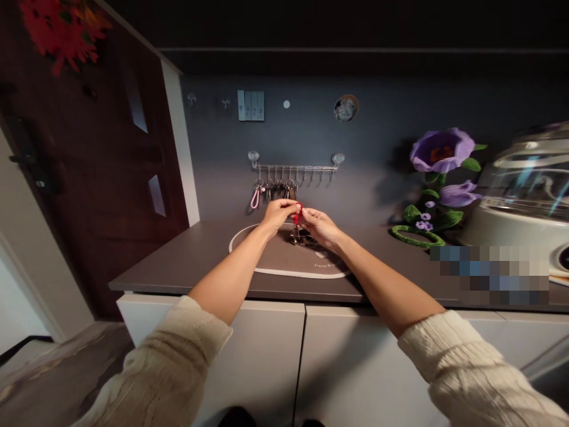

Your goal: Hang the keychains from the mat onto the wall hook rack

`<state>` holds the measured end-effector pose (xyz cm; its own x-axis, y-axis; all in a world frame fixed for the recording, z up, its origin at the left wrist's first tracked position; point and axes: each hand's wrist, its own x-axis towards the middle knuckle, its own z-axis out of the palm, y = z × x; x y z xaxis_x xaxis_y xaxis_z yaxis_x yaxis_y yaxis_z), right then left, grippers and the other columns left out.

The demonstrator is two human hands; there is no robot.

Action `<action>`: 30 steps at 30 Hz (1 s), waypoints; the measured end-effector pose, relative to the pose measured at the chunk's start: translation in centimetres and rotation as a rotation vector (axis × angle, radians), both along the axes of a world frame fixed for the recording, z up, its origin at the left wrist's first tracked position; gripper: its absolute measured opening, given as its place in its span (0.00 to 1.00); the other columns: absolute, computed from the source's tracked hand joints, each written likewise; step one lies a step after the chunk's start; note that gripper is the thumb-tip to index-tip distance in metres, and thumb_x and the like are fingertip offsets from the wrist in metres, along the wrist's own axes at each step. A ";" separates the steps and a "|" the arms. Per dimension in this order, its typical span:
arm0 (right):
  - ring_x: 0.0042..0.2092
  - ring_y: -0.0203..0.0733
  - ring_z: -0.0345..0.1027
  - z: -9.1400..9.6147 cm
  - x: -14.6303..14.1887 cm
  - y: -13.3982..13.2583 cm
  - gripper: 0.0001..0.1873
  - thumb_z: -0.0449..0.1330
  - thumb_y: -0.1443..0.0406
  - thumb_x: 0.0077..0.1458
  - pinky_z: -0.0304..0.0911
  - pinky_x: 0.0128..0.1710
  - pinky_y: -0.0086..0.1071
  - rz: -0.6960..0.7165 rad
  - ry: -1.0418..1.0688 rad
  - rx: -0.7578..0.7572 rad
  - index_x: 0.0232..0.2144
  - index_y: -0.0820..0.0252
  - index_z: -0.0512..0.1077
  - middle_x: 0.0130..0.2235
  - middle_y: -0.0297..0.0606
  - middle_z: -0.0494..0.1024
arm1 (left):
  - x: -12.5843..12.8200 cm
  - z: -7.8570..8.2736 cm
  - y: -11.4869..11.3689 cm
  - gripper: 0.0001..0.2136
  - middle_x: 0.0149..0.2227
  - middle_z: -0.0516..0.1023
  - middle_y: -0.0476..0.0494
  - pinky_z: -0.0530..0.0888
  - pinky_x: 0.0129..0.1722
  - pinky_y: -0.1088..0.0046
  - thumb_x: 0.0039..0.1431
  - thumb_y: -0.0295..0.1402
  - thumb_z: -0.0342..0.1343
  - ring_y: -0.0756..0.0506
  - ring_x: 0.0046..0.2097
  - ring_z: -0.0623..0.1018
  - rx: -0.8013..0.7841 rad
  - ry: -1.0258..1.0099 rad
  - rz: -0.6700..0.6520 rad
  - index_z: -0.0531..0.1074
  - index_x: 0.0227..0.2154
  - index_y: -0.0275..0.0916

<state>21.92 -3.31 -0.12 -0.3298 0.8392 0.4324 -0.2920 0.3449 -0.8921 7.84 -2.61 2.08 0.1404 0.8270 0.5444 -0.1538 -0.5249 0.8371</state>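
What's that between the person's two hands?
A red cord, in the head view: it's between the fingertips of the left hand and right hand. Small metal things show just below.

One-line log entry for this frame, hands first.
left hand: pinching red cord | right hand: pinching same cord | keys: below cord | hook rail: behind hands, left hooks loaded

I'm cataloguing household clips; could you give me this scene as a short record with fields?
Left hand: pinches a red cord
Right hand: at the same cord, grip unclear
Beneath hands: metal keys, seen over a brown mat; hanging or lying unclear
Wall: hook rail, hanging keys towards its left end, pink loop among them
Counter, right side: purple flower ornament, white appliance
Picture's left: dark red door
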 end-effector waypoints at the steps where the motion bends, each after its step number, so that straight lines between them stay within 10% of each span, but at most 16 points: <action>1: 0.35 0.33 0.65 0.0 0.0 0.0 0.13 0.63 0.57 0.44 0.57 0.37 0.28 0.013 0.004 -0.009 0.30 0.60 0.72 0.32 0.35 0.75 | 0.0 0.0 0.0 0.08 0.23 0.75 0.49 0.68 0.35 0.72 0.39 0.32 0.60 0.52 0.27 0.71 -0.004 -0.002 -0.004 0.74 0.25 0.34; 18: 0.28 0.31 0.67 0.5 0.1 -0.3 0.10 0.65 0.64 0.41 0.60 0.29 0.25 -0.034 0.104 -0.143 0.29 0.61 0.73 0.24 0.32 0.73 | 0.1 -0.6 0.9 0.11 0.29 0.77 0.46 0.65 0.37 0.74 0.39 0.34 0.60 0.50 0.34 0.73 -0.096 -0.058 -0.023 0.75 0.28 0.36; 30: 0.22 0.30 0.63 4.8 0.5 2.0 0.03 0.57 0.69 0.51 0.63 0.23 0.24 -0.282 0.183 -0.112 0.27 0.63 0.69 0.21 0.33 0.70 | 0.4 -1.8 1.4 0.11 0.24 0.73 0.47 0.62 0.27 0.77 0.48 0.37 0.52 0.53 0.24 0.67 -0.212 0.064 0.233 0.73 0.23 0.34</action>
<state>22.43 -1.29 4.68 -0.0038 0.9317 0.3631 -0.3578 0.3378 -0.8706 8.26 -1.24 0.25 -0.0372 0.9351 0.3525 0.0064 -0.3525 0.9358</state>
